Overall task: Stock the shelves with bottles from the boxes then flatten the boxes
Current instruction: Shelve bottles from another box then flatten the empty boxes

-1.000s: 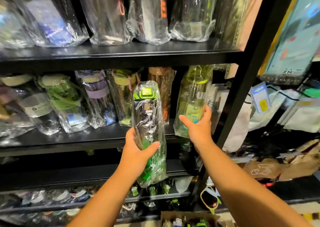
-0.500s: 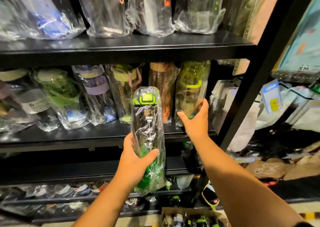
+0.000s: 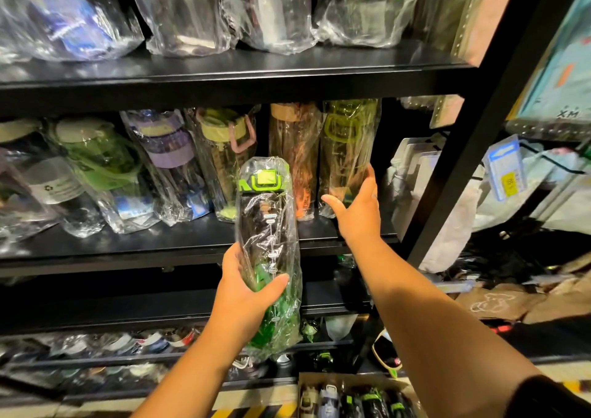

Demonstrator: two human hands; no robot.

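my left hand (image 3: pixel 243 293) gripping one crinkly clear-bagged bottle (image 3: pixel 267 226), cylindrical, green lid, my right hand (image 3: pixel 358 213) at 2 o'clock, fingers open against one yellow-green bottle (image 3: pixel 348 149), glossy black shelf (image 3: pixel 192 245)

1 head view faces forward and slightly down, close to the black shelves (image 3: pixel 224 75).

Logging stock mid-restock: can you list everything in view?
plastic-wrapped clear bottle with green lid: one, clear and green, held before the black metal middle shelf
wrapped yellow-green bottle: one, middle shelf, right end
wrapped brown bottle: one, left of it
other wrapped bottles: at least four; yellow, purple, green lids; further left
top-shelf wrapped bottles: at least four, only lower parts show
cardboard box: one, brown, floor, bottles inside
left hand: grips green-lidded bottle
right hand: straight fingers touch yellow-green bottle
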